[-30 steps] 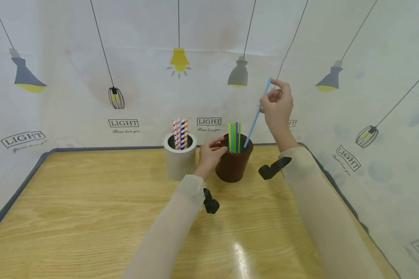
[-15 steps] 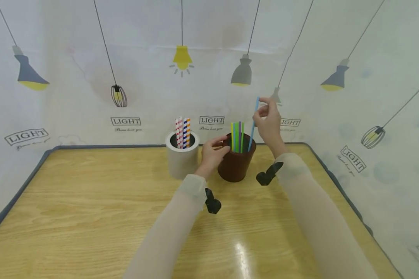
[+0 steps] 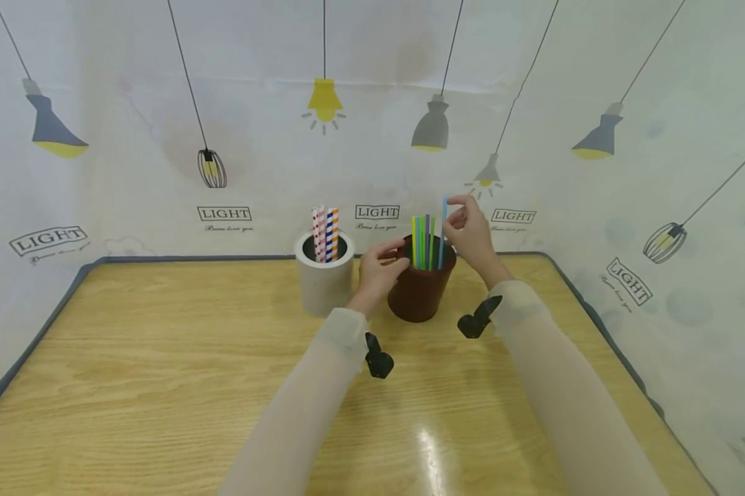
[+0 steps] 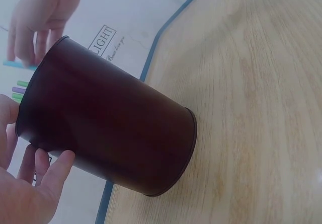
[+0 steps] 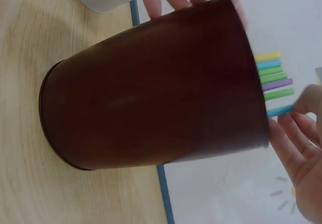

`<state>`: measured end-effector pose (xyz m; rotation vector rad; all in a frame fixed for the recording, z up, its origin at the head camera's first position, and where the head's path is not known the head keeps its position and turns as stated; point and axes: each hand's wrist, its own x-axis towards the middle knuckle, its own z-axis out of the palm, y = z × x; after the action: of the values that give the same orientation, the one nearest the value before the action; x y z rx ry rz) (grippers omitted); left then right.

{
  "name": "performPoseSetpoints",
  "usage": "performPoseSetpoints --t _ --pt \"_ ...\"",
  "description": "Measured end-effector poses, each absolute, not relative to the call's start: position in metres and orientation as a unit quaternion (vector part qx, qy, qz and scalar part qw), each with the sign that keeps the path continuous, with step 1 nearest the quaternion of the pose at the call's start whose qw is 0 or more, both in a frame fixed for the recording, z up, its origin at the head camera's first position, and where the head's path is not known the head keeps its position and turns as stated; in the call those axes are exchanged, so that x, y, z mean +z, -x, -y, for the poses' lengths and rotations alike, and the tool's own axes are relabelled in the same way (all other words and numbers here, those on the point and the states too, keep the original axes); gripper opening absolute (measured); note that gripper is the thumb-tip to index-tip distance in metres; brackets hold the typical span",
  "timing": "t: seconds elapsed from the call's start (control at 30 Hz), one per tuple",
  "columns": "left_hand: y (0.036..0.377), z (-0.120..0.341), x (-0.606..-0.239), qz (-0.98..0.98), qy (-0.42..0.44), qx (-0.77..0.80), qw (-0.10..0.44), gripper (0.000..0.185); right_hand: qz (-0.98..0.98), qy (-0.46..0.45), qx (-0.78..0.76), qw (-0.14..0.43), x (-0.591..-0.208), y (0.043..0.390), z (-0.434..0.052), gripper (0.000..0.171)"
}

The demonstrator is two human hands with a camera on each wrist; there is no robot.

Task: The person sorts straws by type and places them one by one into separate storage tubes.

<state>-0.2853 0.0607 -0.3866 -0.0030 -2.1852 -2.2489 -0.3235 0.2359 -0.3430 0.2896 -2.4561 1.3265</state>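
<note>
Right hand [image 3: 471, 231] has lowered the pinched blue straw [image 3: 443, 231] into the brown cup [image 3: 419, 293]; left hand [image 3: 377, 269] fingers curl round its rim

Two cups stand side by side at the table's [image 3: 162, 358] far edge, the cup of striped straws [image 3: 324, 272] left of the cup of plain straws [image 3: 421, 286].

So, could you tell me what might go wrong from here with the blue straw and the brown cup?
1. The right hand pinches only the top of the blue straw, so the straw could slip or lean out over the rim.
2. The brown cup is steadied only near its rim by the left hand; a sideways push might tip it.
3. The white cup of striped straws stands close beside the left hand and could be bumped.
</note>
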Motion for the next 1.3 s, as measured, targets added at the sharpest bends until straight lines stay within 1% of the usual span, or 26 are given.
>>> performPoseSetpoints --t 0.13,0.47,0.67,0.97,1.2,1.3 --pt "0.285 -0.060 -0.386 0.697 0.000 -0.717 0.002 0.037 0.870 -0.105 0.467 0.120 -0.346 0.324 -0.237 0.041" --pt "0.284 -0.060 -0.387 0.694 -0.002 -0.720 0.002 0.037 0.901 -0.106 0.416 0.070 -0.346 0.322 -0.235 0.038" --pt "0.284 -0.061 -0.386 0.696 0.004 -0.718 -0.003 0.038 0.913 -0.108 0.391 0.052 -0.345 0.322 -0.234 0.037" --pt "0.283 -0.062 -0.387 0.695 0.005 -0.719 -0.006 0.037 0.924 -0.112 0.364 0.037 -0.340 0.323 -0.237 0.042" --pt "0.281 -0.059 -0.390 0.690 0.007 -0.724 -0.017 0.036 0.895 -0.134 0.426 0.018 -0.334 0.317 -0.245 0.041" --pt "0.279 -0.055 -0.391 0.692 0.016 -0.722 -0.010 0.035 0.890 -0.142 0.434 0.002 -0.329 0.312 -0.248 0.040"
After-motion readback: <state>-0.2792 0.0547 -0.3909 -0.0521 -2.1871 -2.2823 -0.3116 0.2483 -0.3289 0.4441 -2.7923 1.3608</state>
